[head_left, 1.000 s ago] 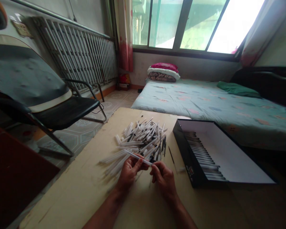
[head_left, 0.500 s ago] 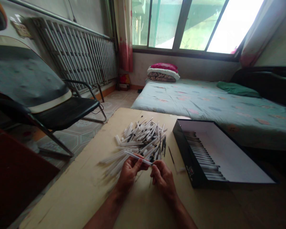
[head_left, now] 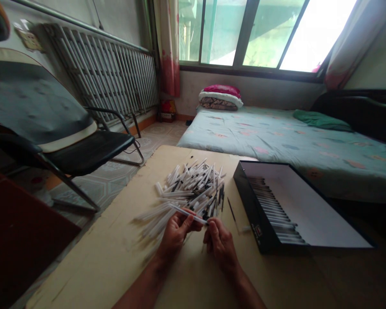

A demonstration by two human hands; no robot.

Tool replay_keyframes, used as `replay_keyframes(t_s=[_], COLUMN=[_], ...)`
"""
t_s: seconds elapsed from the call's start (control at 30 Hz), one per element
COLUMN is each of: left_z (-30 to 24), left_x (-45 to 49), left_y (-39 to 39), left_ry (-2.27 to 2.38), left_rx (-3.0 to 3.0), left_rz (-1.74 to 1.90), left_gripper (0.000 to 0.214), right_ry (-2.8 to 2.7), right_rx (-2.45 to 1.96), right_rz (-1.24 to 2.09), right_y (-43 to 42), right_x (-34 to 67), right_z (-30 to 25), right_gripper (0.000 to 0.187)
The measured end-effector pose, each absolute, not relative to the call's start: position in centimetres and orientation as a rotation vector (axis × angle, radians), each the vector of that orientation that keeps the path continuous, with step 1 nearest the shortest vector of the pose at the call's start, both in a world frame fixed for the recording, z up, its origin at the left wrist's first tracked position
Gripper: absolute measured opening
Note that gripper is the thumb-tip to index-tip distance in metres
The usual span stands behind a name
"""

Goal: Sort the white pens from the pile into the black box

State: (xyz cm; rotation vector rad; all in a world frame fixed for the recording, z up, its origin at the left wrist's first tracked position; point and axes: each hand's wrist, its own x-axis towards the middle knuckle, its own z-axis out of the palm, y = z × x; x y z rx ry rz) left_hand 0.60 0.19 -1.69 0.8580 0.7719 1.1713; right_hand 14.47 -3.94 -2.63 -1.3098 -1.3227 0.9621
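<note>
Holding a slim whitish plastic pen barrel [head_left: 181, 210] over a pale yellow table [head_left: 99, 257].

In the head view, the left hand [head_left: 175, 231] pinches the barrel in its fingertips at the near edge of a heap of whitish tubes and black parts [head_left: 196, 182]; fingers of the right hand [head_left: 221, 238] curl at its right end (pinching or only pressing, I cannot tell). Against half a second ago, they have shifted slightly and a dark tip [head_left: 207, 223] shows more plainly, so work seems centred there. At right, an open black, white-lined box [head_left: 321, 219] holds a row of slim pens [head_left: 275, 210].
</note>
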Motion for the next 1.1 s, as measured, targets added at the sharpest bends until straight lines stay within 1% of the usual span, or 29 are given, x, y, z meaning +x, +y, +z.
replay_keyframes(t_s=[0.1,0.2,0.33,0.43,0.53,0.63,0.7,0.77,0.87,0.93,1.0,1.1], left_z=[-1.80,-1.86,-1.81,-1.60,-1.40,-1.40,-1.51,-1.63,-1.76,-1.79,-1.76,-1.58], left_x=[0.57,0.50,0.41,0.37,0.41,0.51,0.55,0.55,0.49,0.45,0.41,0.36], left_y=[0.35,0.48,0.45,0.29,0.12,0.05,0.09,0.18,0.35,0.42,0.44,0.36], left_ry=[0.783,0.787,0.761,0.735,0.722,0.728,0.741,0.756,0.774,0.771,0.756,0.734], left_rx=[0.843,0.856,0.900,0.937,0.953,0.937,0.909,0.874,0.846,0.858,0.895,0.955], left_rz=[1.190,1.184,1.166,1.151,1.139,1.135,1.149,1.170,1.186,1.181,1.168,1.155], left_gripper=[0.022,0.023,0.021,0.019,0.020,0.021,0.022,0.022,0.023,0.023,0.022,0.021], right_ry=[-1.432,-1.497,-1.530,-1.504,-1.408,-1.269,-1.219,-1.254,-1.395,-1.454,-1.463,-1.396], right_rx=[-1.324,-1.336,-1.342,-1.365,-1.372,-1.337,-1.323,-1.335,-1.355,-1.363,-1.370,-1.351], right_rz=[0.850,0.748,0.718,0.762,0.875,1.059,1.123,1.075,0.879,0.757,0.722,0.896], right_y=[-3.84,-3.75,-3.83,-3.99,-4.08,-4.07,-4.02,-3.98,-3.92,-3.92,-3.96,-4.05], right_x=[14.57,14.67,14.71,14.58,14.34,14.16,14.14,14.21,14.35,14.41,14.42,14.38], right_z=[-2.77,-2.94,-2.75,-2.38,-2.24,-2.47,-2.68,-2.79,-2.71,-2.53,-2.33,-2.07], right_gripper=[0.024,0.021,0.025,0.033,0.043,0.049,0.051,0.049,0.035,0.030,0.034,0.041])
